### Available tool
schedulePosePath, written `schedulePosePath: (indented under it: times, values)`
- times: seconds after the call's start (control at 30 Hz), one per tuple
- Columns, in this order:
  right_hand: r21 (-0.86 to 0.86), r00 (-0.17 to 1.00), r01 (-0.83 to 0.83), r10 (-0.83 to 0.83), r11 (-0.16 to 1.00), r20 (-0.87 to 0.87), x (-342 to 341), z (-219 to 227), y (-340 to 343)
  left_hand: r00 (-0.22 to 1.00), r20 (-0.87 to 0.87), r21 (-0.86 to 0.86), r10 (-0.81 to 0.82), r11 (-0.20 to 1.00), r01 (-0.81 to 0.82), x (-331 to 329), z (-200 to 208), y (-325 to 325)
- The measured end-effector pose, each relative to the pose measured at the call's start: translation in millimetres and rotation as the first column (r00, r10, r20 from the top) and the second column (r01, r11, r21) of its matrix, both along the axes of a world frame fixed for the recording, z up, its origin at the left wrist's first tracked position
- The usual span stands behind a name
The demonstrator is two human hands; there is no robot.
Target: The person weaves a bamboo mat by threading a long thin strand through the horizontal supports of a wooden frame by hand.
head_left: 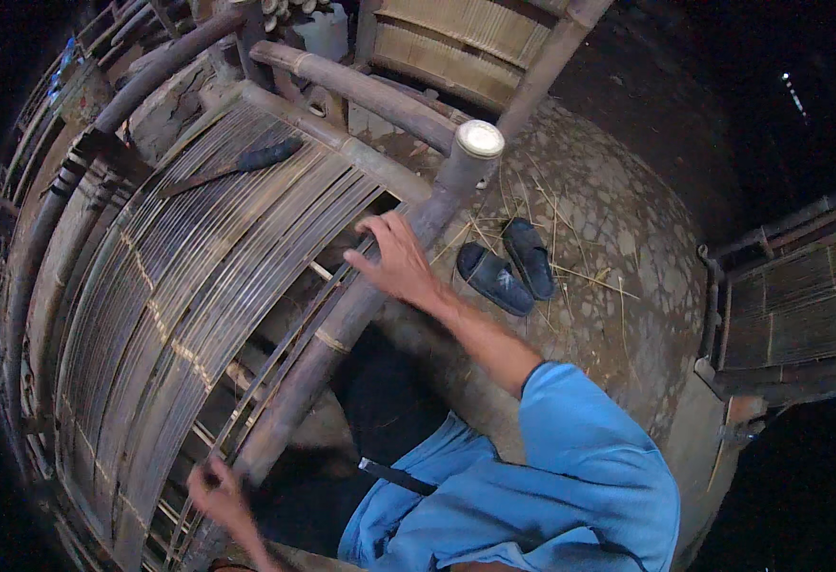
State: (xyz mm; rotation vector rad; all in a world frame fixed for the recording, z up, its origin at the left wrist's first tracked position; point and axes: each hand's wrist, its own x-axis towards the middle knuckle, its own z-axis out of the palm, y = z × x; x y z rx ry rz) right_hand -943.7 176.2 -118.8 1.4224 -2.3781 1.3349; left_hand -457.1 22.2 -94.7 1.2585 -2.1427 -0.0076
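Observation:
A slatted bamboo bench (pixel 184 267) lies to my left, its thin lengthwise strips crossed by pale lashing. At the seat's near edge, a narrow bamboo strip (pixel 289 355) runs beside a thick bamboo rail (pixel 294 400). My left hand (pixel 216 496) is at the strip's lower end, thumb and finger pinched around it as far as I can see. Toward the far end, my right hand (pixel 394 253) rests over the rail and strip, fingers bent and thumb held apart. A dark-handled knife (pixel 270 154) lies on the slats beyond both hands.
Two dark sandals (pixel 509 272) sit on the stone-patterned floor (pixel 618 200) among loose straw-like strips (pixel 580 272). A cut bamboo post (pixel 475 143) rises at the bench corner. Another slatted bamboo piece (pixel 790 305) stands at right. Gaps show between the near slats.

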Motion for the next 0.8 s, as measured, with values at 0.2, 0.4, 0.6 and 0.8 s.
schedulePosePath:
  times: [0.2, 0.4, 0.6, 0.8]
  values:
    - [0.030, 0.880, 0.259, -0.249, 0.965, 0.405, 114, -23, 44, 0.983, 0.091, 0.045, -0.157, 0.987, 0.153, -178, 3, 56]
    - [0.146, 0.704, -0.066, -0.058, 0.987, 0.708, 169, -43, 63, 0.962, 0.051, 0.120, -0.270, 0.958, 0.262, -215, -19, 75]
    - [0.126, 0.867, -0.221, 0.136, 0.967, 0.480, 165, -50, 68, 0.904, -0.176, 0.167, -0.389, 0.893, 0.417, -205, -39, 60]
    - [0.307, 0.937, 0.070, -0.168, 0.949, 0.306, 143, -45, 54, 0.952, -0.102, 0.085, -0.289, 0.951, 0.298, -223, -31, 67]
